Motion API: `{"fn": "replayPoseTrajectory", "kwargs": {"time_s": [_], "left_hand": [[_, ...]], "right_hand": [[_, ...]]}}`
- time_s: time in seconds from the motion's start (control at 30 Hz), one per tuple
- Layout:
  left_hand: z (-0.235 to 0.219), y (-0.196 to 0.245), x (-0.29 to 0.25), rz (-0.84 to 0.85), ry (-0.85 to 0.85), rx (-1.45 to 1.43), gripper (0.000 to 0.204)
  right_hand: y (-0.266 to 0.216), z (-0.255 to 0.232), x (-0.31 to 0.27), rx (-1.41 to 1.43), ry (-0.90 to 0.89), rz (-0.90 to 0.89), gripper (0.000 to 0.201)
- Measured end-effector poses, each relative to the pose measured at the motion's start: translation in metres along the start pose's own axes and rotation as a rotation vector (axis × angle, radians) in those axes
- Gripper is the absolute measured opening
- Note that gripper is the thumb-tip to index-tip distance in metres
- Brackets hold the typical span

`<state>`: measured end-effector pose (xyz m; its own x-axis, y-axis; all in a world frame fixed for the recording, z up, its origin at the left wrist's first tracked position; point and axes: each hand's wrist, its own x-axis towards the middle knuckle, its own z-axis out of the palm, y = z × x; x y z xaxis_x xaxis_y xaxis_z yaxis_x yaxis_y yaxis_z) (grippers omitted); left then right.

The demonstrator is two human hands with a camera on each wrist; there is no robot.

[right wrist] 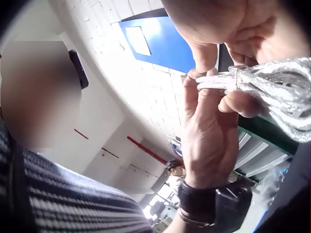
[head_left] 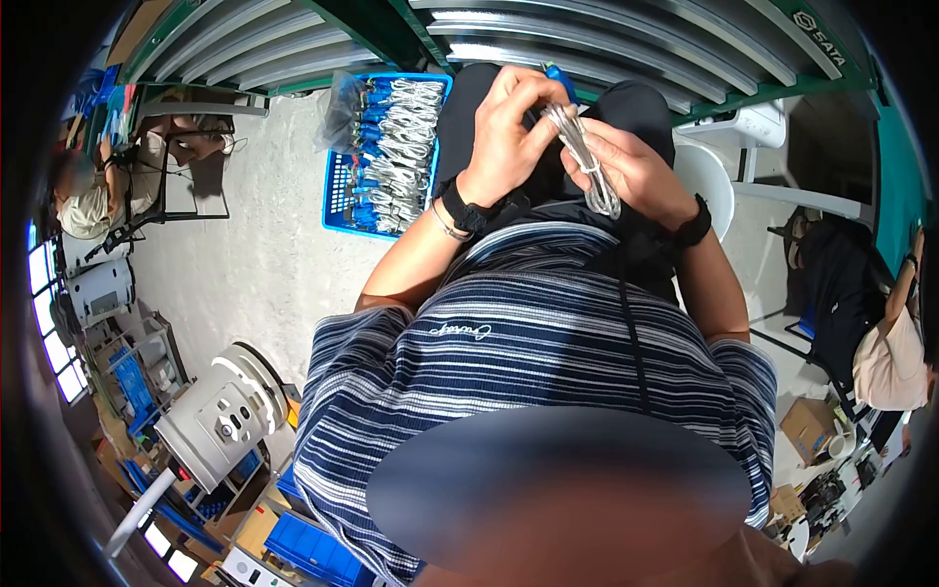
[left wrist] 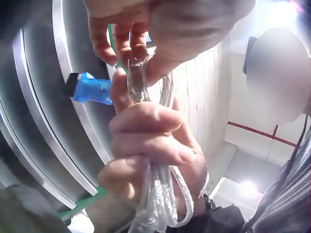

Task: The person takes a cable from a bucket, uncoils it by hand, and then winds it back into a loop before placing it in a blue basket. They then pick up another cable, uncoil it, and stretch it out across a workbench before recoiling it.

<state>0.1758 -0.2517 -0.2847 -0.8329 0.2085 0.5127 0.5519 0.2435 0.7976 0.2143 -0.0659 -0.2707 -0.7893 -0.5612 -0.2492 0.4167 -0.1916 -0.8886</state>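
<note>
A coiled bundle of clear-jacketed silvery cable [head_left: 584,161] is held between both hands over the lap. My right hand [head_left: 636,171] grips the bundle, its fingers curled round the strands [left wrist: 163,194] in the left wrist view. At the bundle's upper end, my left hand [head_left: 514,127] pinches the cable between thumb and fingertips. A thin tie [right wrist: 236,77] circles the strands beside the left fingertips in the right wrist view. A blue connector [left wrist: 95,90] with a black end sticks out beyond the right hand's fingers.
A blue basket [head_left: 331,201] on the floor at the left holds several similar bundles [head_left: 406,147] with blue connectors. Ahead stands a green-framed rack with metal slats [head_left: 626,49]. A white round stool [head_left: 712,181] is at the right, and a large fan [head_left: 225,416] behind left.
</note>
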Motion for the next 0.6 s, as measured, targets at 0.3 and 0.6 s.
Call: {"fn": "replayPoseTrajectory", "kwargs": {"time_s": [0.3, 0.6], "left_hand": [[0.002, -0.057, -0.009, -0.486, -0.095, -0.582, 0.012], [0.009, -0.054, -0.016, -0.86, -0.151, -0.889, 0.01]], "right_hand": [[0.005, -0.017, -0.005, 0.035, 0.049, 0.038, 0.058], [-0.008, 0.003, -0.003, -0.867, 0.261, -0.625, 0.057]]}}
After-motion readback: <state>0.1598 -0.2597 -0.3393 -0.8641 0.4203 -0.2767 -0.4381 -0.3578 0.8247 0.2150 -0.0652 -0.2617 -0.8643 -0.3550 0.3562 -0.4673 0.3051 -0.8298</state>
